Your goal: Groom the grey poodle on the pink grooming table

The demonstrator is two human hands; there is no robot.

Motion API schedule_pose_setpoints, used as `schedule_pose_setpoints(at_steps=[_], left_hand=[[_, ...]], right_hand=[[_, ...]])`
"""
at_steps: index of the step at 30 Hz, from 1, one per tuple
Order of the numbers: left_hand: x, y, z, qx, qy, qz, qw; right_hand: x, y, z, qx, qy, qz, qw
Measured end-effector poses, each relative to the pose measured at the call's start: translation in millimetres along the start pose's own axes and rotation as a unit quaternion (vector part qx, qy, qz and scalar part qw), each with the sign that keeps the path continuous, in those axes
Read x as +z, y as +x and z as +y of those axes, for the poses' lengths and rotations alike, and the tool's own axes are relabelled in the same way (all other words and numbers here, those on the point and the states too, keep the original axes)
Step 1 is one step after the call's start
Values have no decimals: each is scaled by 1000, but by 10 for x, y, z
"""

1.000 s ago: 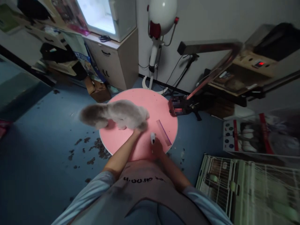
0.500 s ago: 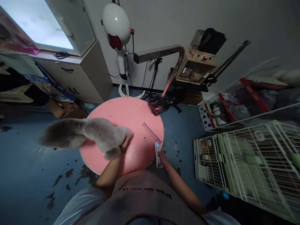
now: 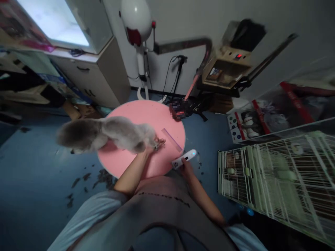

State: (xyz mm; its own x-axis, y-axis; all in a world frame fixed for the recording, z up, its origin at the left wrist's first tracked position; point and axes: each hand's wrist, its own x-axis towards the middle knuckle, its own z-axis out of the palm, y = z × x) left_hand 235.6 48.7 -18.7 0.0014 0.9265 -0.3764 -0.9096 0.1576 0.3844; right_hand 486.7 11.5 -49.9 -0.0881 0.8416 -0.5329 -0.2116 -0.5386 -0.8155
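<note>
A grey, short-clipped furry animal stands on the round pink table; its darker, fluffier head hangs past the left edge, and I cannot tell whether it is a cat or a dog. At its rear, my left hand is closed around a hind leg, with the fingers partly blurred. My right hand grips a white hair clipper with a blue light, held just off the table's right edge. A comb with a purple edge lies flat on the tabletop, right of my left hand.
A bent metal arm rises behind the table, near a white dryer on a stand. Wire cages stand on the right, a cabinet at the back left. Dark hair tufts litter the floor.
My right hand has turned the clipper from upright to slanting right and moved it off the table edge. My left hand has shifted right at the animal's rear. The view has tilted.
</note>
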Motion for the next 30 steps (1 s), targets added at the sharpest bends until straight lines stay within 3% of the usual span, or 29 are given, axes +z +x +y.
schedule_pose_setpoints(at_steps=[2,6,10,15,20,24,26,30], left_hand=[[28,-45,36,-20,-30,16,999],[111,-88,147,0,-70,73,995],[116,-115,207,0,-137,27,990],[141,-163,200,-28,-223,-8,974],[211,-235,181,-46,-237,20,970],[235,-280,146,-49,-209,28,976],[250,-295,129,-43,-186,40,981],[268,-342,115,-27,-155,50,986]], right_hand=[[55,-55,-78,-22,5,-21,1000],[222,-169,-197,-68,-39,-96,992],[487,-327,-355,-151,-103,-185,966],[770,-406,-700,-233,-188,-245,922],[978,-375,-931,-398,-307,-251,827],[1081,-444,-1012,-447,-412,-347,715],[1098,-495,-1021,-464,-465,-362,661],[1081,-536,-914,-511,-510,-314,616]])
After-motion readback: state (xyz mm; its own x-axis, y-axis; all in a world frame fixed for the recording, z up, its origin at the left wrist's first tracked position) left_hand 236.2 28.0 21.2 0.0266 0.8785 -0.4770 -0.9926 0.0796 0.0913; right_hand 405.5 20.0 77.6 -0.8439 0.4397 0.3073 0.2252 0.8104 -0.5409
